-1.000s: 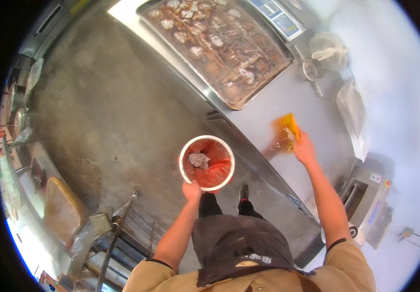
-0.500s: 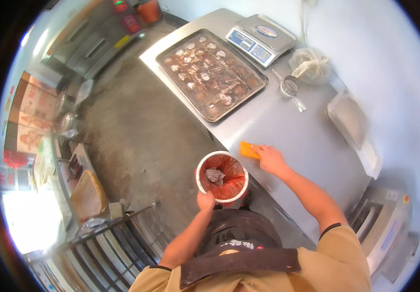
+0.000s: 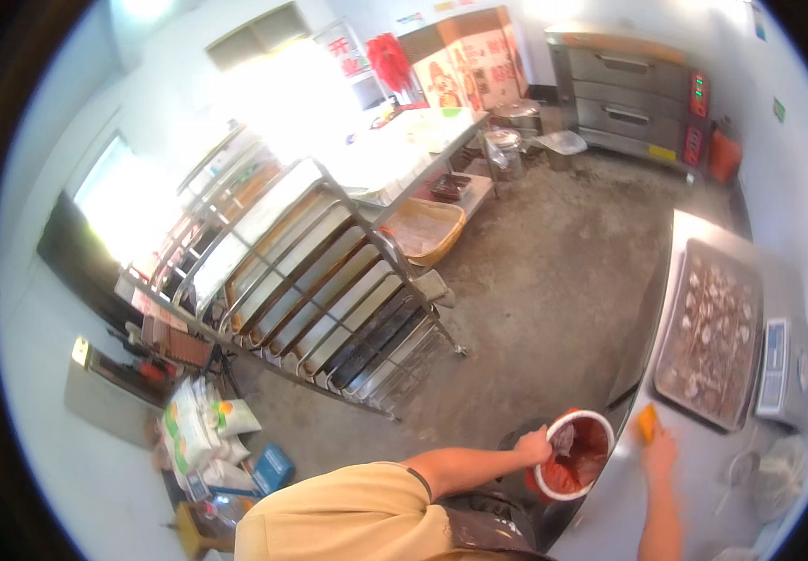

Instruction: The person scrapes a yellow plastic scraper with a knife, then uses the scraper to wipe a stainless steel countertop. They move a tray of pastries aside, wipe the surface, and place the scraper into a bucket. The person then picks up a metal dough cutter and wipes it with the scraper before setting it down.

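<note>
My left fingers (image 3: 541, 443) hold the red bucket (image 3: 568, 479) by 1 side, my right fingers (image 3: 658, 439) the orange scraper (image 3: 647, 423), so bumping the table (image 3: 600, 524) could tip the bucket.

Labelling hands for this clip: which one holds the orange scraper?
The right hand, at the steel table, holds the orange scraper; the left hand instead grips the white-rimmed red bucket.
</note>
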`<state>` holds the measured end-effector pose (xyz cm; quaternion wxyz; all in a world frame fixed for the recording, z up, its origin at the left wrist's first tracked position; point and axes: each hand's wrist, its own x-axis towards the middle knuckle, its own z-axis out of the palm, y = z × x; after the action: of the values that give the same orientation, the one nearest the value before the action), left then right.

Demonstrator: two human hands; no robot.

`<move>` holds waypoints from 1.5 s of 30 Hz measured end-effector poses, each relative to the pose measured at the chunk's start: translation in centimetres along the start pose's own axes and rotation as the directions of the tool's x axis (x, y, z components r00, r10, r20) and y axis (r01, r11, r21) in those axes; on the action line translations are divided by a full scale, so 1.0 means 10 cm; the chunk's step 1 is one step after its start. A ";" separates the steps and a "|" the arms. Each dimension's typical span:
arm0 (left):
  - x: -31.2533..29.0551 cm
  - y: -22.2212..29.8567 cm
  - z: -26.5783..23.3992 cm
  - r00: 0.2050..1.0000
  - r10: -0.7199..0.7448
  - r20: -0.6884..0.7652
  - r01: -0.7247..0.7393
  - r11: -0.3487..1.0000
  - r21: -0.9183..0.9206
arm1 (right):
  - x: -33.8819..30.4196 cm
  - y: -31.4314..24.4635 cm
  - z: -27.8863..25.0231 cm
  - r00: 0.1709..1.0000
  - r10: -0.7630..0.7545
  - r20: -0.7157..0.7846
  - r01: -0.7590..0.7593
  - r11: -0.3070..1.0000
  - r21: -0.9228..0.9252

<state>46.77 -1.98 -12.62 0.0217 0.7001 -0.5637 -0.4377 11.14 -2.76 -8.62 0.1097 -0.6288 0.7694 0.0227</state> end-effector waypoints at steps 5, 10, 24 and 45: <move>-0.19 0.26 0.04 1.000 -0.024 0.013 0.024 1.000 -0.016 | -0.57 -0.15 -0.26 0.977 -0.207 0.055 0.208 0.978 -0.017; -0.14 0.17 0.32 0.997 0.024 -0.069 -0.021 0.999 0.041 | -1.33 0.04 -0.16 0.933 -0.353 0.078 0.347 0.935 0.074; -0.06 0.01 0.73 0.987 0.121 0.103 -0.136 0.980 0.146 | -2.60 1.35 0.59 0.655 0.755 -0.014 -0.714 0.626 0.314; -0.02 -0.16 0.83 0.980 0.186 0.063 -0.195 0.967 0.164 | -2.02 -0.97 0.25 0.916 0.398 0.043 -0.324 0.673 0.664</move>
<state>42.69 2.57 -18.45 -0.0095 0.6314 -0.6640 -0.4005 24.71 15.13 -6.10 0.2769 -0.3848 0.8407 -0.2618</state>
